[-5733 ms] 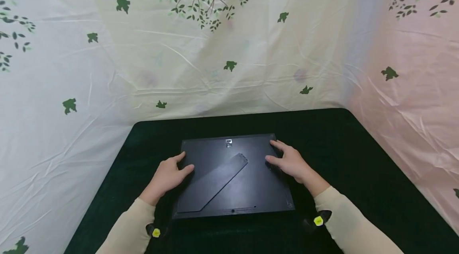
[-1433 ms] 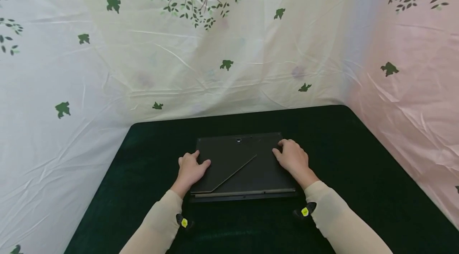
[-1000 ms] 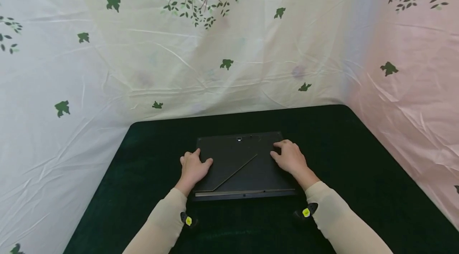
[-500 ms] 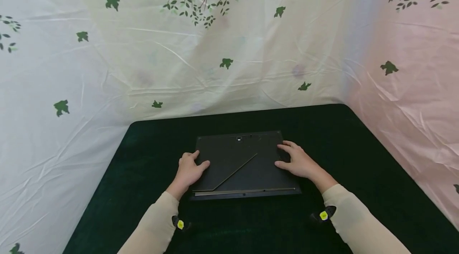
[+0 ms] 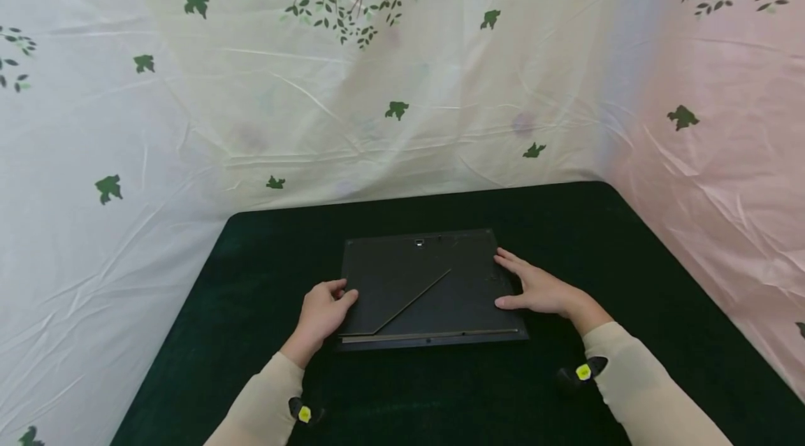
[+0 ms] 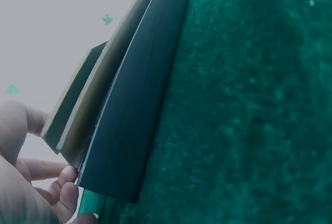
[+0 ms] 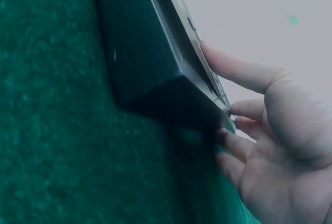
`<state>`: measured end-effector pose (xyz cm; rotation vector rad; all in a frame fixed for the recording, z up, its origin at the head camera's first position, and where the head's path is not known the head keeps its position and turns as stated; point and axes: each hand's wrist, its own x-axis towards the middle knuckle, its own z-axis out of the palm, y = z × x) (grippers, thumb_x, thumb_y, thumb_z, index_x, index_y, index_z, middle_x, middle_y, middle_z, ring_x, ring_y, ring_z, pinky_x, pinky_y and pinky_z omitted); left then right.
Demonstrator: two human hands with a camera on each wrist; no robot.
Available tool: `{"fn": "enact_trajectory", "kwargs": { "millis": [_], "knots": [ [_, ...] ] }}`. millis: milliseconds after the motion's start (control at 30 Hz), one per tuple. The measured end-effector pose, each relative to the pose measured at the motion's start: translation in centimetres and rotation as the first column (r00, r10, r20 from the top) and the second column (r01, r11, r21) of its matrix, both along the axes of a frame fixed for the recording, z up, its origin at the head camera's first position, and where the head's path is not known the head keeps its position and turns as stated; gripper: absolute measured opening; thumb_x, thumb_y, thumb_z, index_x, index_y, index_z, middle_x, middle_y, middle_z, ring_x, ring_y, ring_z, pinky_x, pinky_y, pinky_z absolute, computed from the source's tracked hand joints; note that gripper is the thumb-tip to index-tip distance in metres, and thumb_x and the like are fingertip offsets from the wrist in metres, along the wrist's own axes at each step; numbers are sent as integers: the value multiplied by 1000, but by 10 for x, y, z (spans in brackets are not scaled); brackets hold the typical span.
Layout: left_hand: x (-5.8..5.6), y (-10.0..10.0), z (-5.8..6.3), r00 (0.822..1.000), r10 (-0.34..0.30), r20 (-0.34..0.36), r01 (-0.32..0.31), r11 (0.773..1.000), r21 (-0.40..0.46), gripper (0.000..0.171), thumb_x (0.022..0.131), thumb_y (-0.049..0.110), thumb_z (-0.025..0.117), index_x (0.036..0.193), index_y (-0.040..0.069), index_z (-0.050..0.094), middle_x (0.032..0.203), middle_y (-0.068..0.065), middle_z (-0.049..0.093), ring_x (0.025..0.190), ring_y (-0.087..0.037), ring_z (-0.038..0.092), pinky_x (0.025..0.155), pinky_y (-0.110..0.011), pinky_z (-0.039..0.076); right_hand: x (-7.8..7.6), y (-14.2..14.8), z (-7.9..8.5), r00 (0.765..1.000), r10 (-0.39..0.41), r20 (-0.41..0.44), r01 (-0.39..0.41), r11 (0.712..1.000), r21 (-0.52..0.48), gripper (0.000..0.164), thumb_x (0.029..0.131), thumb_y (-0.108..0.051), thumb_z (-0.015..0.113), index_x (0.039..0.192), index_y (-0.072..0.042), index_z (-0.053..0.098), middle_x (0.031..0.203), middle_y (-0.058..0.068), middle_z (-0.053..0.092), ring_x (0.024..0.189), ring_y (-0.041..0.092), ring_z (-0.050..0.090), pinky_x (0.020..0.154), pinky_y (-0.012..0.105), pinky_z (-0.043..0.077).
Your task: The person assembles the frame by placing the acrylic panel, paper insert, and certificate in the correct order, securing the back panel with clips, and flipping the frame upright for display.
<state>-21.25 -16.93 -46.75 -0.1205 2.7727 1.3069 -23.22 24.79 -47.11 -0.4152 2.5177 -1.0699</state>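
While the black frame (image 5: 440, 343) lies back side up on the dark green tabletop (image 5: 402, 397), between the two hands, its backing board (image 5: 478, 306) stands slightly proud along the near side and shows a pale edge. The left hand (image 5: 319, 312) pinches the frame's left side, thumb over the stand leaf (image 5: 383, 292), other fingers curled against the frame's corner. The right hand (image 5: 546, 292) is loosely spread, thumb touching the backing board, fingers nearly straight against the right side. Faint marks (image 5: 493, 278) on the board near that side are too small to read, as is anything on the yellow tags (image 5: 305, 414) at both wrists. A small metal hanger (image 5: 419, 242) sits by the far edge; printed leaves pattern the pale cloth (image 5: 440, 82) behind.
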Motion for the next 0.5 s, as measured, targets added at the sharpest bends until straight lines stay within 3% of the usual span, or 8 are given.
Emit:
{"fn": "enact_trajectory", "kwargs": {
  "millis": [300,500],
  "knots": [
    [3,3,-3,999,13,-48,-13,1000,13,50,91,26,66,132,0,56,112,-13,57,95,-23,51,76,-37,44,-2,11,0,995,62,84,-55,994,-91,95,84,-41,73,155,-18,15,162,-1,-5,146,34,-4,109,64,7],
    [3,2,-5,996,-29,-79,27,999,-30,53,89,26,70,132,-1,56,110,-12,58,92,-22,52,73,-35,45,-2,12,0,992,74,100,-66,995,-81,92,86,-41,71,156,-21,14,161,-1,-7,145,36,-7,108,67,5]
  ]
}}
